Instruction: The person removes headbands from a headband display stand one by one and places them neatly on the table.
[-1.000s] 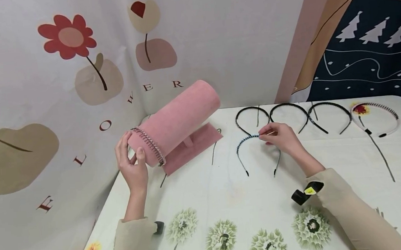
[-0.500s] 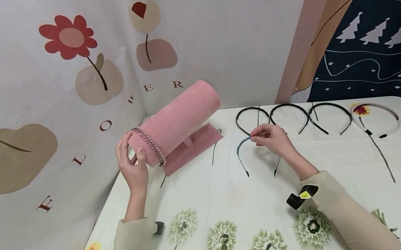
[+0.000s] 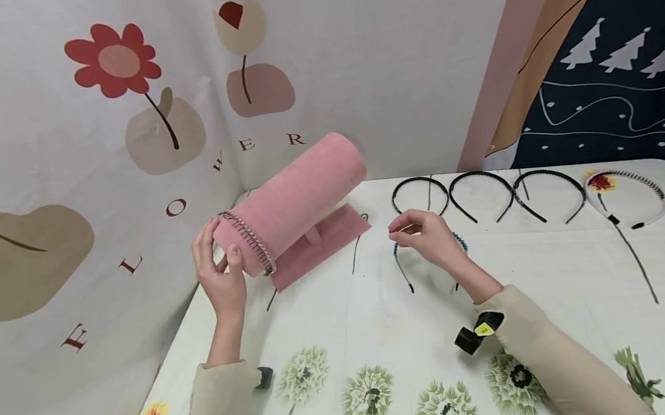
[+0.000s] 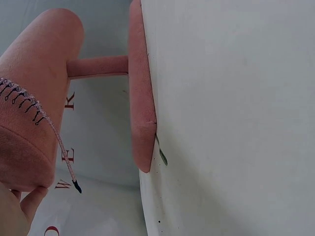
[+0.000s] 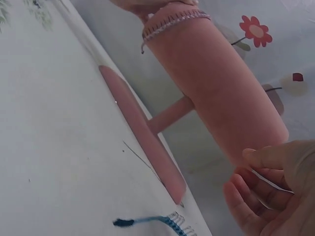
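A pink velvety headband stand [image 3: 296, 191] has a padded roll on a post above a flat base. My left hand [image 3: 221, 278] grips the roll's near left end, thumb on one side and fingers on the other. Close to that hand, a pale pink toothed headband [image 3: 247, 240] sits around the roll. My right hand [image 3: 423, 236] is over a blue headband [image 3: 400, 267] on the table and hides the top of its arch. Its fingers are loosely bent, thumb near the index finger; in the right wrist view nothing is visible in the fingers [image 5: 241, 191].
Three black headbands [image 3: 479, 176] stand in a row along the table's back, with a pale pink headband [image 3: 637, 177] at their right end. A white flower-print cloth [image 3: 388, 314] covers the table. Printed fabric [image 3: 386, 66] hangs behind and on the left.
My right hand has moved left across the top of the blue headband, which stays in place. My left hand and the pink stand have not moved.
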`<state>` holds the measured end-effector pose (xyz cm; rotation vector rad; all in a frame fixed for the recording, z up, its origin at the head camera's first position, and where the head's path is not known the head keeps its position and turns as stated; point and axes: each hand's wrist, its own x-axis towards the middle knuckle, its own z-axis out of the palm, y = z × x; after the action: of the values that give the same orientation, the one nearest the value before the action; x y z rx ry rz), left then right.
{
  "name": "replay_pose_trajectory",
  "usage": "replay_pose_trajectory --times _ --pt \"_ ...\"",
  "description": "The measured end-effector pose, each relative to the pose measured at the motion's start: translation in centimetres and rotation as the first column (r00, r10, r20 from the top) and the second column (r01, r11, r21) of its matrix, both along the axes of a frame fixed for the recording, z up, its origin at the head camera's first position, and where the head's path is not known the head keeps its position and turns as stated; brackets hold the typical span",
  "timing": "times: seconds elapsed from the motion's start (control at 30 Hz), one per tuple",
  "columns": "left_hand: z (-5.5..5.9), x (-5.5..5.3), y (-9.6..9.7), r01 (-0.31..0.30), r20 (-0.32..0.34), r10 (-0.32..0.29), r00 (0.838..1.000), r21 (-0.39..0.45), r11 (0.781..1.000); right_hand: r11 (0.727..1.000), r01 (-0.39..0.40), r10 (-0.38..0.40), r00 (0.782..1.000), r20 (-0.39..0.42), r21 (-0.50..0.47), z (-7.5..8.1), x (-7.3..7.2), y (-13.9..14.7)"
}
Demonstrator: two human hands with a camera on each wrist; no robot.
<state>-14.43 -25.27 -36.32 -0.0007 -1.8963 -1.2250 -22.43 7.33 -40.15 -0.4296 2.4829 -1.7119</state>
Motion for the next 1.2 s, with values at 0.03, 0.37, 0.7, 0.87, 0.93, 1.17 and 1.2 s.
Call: replay_pose_trajectory --times 0.03,0.37,0.7,0.87,0.93,1.17,1.2 --pt "0.0 0.0 0.0 -0.001 0.001 0.001 1.0 0.001 1.0 1.0 -0.006 0.006 1.0 0.001 -0.002 0.0 0.1 -0.3" --pt "-0.2 -0.2 -0.1 -0.004 0.013 0.003 1.0 0.011 1.0 0.993 -0.089 0.087 0.996 -0.029 -0.073 0.2 0.7 -3.3" --pt "-2.8 -1.6 -2.3 -0.023 0.015 0.023 1.0 -0.01 1.0 0.986 -0.13 0.126 0.991 -0.045 -0.108 0.5 1.3 -5.9" --pt "-2.7 -1.6 -2.3 -0.017 0.01 0.017 1.0 -0.007 1.0 0.98 -0.147 0.139 0.988 -0.067 -0.136 0.5 1.6 -7.2" --pt "-2.5 -1.5 -2.0 -0.019 0.012 0.02 1.0 -0.006 1.0 0.978 -0.146 0.136 0.988 -0.074 -0.15 0.5 1.8 -7.8" --pt "-0.3 0.0 0.0 -0.007 0.011 0.007 1.0 0.005 1.0 0.971 -0.14 0.122 0.987 -0.101 -0.193 0.3 2.4 -10.1" --pt "-0.2 0.1 0.0 -0.007 0.01 0.007 1.0 0.007 1.0 0.969 -0.143 0.123 0.986 -0.11 -0.202 0.3 2.4 -10.5"
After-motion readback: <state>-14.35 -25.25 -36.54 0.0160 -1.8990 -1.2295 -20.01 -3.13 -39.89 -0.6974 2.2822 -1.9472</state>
